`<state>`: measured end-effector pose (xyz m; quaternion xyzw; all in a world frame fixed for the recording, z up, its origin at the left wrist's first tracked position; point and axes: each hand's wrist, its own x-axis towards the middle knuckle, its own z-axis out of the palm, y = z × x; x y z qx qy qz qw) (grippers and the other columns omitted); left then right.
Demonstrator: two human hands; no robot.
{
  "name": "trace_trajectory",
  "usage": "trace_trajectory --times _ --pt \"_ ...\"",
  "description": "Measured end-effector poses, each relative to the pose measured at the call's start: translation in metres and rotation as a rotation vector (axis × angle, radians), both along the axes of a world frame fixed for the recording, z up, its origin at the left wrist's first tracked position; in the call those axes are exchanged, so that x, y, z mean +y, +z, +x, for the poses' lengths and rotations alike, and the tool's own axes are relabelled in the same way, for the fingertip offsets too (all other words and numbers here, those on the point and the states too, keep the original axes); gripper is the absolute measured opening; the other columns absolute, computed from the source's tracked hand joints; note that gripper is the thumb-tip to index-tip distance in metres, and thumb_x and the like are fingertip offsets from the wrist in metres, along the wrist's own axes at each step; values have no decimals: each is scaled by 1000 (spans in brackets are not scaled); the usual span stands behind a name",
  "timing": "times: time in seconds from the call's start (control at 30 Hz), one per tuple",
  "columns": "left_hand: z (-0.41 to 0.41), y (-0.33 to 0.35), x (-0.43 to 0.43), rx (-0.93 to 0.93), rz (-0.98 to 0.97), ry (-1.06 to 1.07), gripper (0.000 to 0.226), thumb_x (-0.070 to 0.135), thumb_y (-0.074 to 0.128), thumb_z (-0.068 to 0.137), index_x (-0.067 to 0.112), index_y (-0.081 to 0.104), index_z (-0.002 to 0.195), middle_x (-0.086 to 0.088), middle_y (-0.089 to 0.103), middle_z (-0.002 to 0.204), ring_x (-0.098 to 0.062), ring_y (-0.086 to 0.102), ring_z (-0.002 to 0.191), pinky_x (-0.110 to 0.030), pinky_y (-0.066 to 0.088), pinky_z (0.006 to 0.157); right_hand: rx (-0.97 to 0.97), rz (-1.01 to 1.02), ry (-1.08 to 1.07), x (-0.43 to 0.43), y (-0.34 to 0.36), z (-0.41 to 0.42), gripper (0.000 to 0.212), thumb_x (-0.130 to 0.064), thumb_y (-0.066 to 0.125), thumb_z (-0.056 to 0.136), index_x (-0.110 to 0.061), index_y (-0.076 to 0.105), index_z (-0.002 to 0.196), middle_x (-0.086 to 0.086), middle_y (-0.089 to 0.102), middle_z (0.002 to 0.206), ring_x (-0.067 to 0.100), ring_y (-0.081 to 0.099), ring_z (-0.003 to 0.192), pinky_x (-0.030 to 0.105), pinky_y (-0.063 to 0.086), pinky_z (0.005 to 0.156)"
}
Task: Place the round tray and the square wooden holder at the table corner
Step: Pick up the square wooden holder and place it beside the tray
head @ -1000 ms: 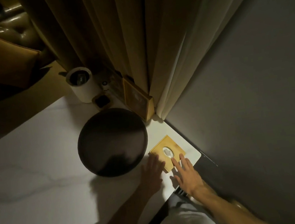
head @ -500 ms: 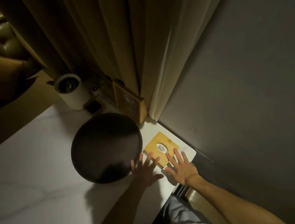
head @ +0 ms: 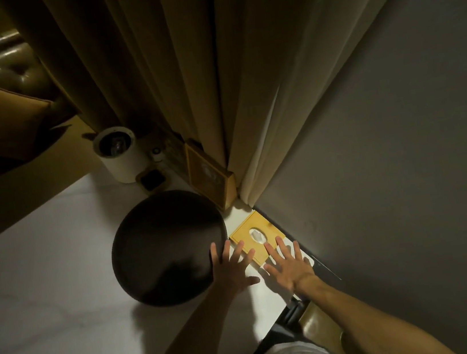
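Observation:
A dark round tray (head: 167, 246) lies flat on the white marble table (head: 45, 278), near its right corner. Just right of it, against the wall, lies the square yellow wooden holder (head: 257, 235) with a pale hole in its middle. My left hand (head: 232, 270) is spread, palm down, over the gap between the tray's right rim and the holder. My right hand (head: 288, 265) is spread too, its fingertips on the holder's near corner. Neither hand grips anything.
A white cylindrical cup (head: 118, 154), a small dark square thing (head: 151, 179) and a leaning wooden frame (head: 208, 177) stand behind the tray. Curtains (head: 180, 64) hang at the back; a grey wall (head: 403, 153) runs along the right. The table's edge drops off near my right wrist.
Both hands went from fingers together by the holder to fingers spread wide. The holder has shifted closer to the wall; the tray lies in the same place.

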<state>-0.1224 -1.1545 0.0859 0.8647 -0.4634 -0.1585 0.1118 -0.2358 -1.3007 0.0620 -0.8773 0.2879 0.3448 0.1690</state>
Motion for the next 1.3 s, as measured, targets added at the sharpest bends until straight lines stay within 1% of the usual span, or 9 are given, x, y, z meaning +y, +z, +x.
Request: trace_trajectory --times 0.27,0.37,0.43,0.63,0.73,0.83,1.13,1.23,1.3 --pt "-5 0 -8 35 12 12 70 69 2 82 24 46 114 -4 45 122 -26 49 110 -61 56 78 10 -17 70 -7 -4 2 68 -62 14 99 -37 -13 155 1 -27 163 41 -13 152 62 8 122" --pt "-3 0 -9 74 64 10 70 69 1 82 26 44 116 -8 60 123 -32 66 107 -59 57 78 17 -7 79 -7 -7 3 68 -59 15 100 -34 -14 156 4 -29 163 38 -14 152 61 10 122" --pt "-3 -1 -7 82 106 13 70 68 0 83 28 44 118 -3 73 114 -28 72 97 -58 57 77 5 5 65 -6 -8 3 69 -60 16 100 -34 -14 156 4 -29 163 38 -14 152 60 12 122" --pt "-3 1 -4 46 203 20 66 67 -1 83 30 36 123 4 72 115 -23 71 99 -54 58 80 -14 22 43 -8 -8 3 70 -61 19 99 -35 -14 155 0 -29 163 35 -17 152 61 16 121" --pt "-1 0 -7 15 228 22 62 76 25 79 32 37 121 5 72 116 -22 72 99 -54 58 78 -19 25 39 -10 -9 4 70 -60 21 99 -36 -14 155 -2 -28 163 34 -18 152 62 18 120" --pt "-3 -8 -8 -32 218 -3 90 82 63 51 34 37 123 3 66 125 -23 70 102 -55 58 80 -23 32 40 -13 -10 4 70 -59 23 100 -36 -14 155 -2 -28 163 34 -18 152 61 20 120" --pt "-3 -14 -9 -154 296 -85 89 74 72 48 38 39 123 5 67 126 -26 66 111 -62 54 83 -15 68 30 -18 -10 7 70 -55 26 101 -35 -14 155 -2 -29 163 33 -18 152 61 18 120" --pt "-2 -13 -11 -161 302 -82 82 72 75 47 42 56 121 4 67 126 -27 66 112 -63 54 83 -17 62 54 -20 -9 9 69 -53 25 102 -33 -13 156 1 -28 163 34 -17 152 59 14 122" --pt "-2 -12 -15 -137 366 -56 78 71 75 52 44 57 123 3 60 135 -29 59 121 -66 49 90 -18 42 84 -22 -8 9 69 -53 24 102 -32 -12 156 3 -27 164 36 -16 152 57 13 123"
